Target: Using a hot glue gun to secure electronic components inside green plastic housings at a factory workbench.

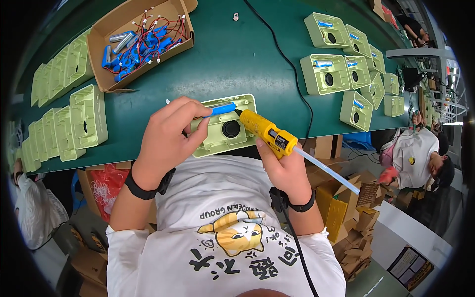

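blue battery (223,109): near end hidden by left hand (173,126) | green housing (213,134): left side partly covered by same hand | yellow glue gun (262,129): grip hidden in right hand (287,171), any glue at nozzle too small to tell | cardboard box (95,62): cut by top edge | small white object (236,16): kind unclear

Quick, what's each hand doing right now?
Left hand: closed, holding one end of a blue cylindrical battery.
Right hand: closed, holding a yellow hot-glue gun.
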### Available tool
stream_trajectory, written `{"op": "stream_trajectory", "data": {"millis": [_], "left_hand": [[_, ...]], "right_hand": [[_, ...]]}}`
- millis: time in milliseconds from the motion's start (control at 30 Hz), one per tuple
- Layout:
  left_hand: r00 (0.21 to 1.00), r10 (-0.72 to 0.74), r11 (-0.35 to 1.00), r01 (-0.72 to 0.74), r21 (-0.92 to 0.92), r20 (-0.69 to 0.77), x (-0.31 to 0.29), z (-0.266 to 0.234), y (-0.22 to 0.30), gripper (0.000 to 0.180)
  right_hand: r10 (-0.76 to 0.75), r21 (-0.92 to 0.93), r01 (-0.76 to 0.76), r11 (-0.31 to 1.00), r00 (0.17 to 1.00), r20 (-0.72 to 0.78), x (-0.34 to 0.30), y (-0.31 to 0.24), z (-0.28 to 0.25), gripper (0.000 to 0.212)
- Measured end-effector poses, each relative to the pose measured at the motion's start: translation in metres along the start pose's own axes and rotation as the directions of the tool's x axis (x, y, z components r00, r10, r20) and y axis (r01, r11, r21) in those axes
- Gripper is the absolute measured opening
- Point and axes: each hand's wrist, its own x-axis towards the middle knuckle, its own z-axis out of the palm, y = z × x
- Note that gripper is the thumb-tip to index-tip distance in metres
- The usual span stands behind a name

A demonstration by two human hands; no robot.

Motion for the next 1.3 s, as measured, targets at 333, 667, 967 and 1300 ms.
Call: {"op": "stream_trajectory", "data": {"millis": [333,667,967,1300], "left_hand": [[0.967,0.223,0.888,-0.254,0.383,0.124,0.007,0.002,0.003,0.021],[0.923,0.251,0.808,-0.365,0.463,0.291,0.019,-0.01,0.007,0.03],[0.851,0.367,0.771,-0.505,0.389,0.376,0.035,-0.024,-0.01,0.036],[0.872,0.302,0.827,-0.441,0.35,0.386,0.006,-0.01,-0.012,0.047]], "right_hand": [[0.017,0.055,-0.013,0.998,0.998,-0.066,-0.007,-0.012,-0.001,0.016],[0.01,0.02,-0.008,1.0,0.992,-0.125,-0.018,-0.011,0.007,0.016],[-0.054,-0.018,0.052,0.998,0.987,-0.152,-0.011,-0.003,0.015,0.017],[0.056,0.085,-0.042,0.995,0.984,-0.169,-0.017,-0.001,0.011,0.016]]}}
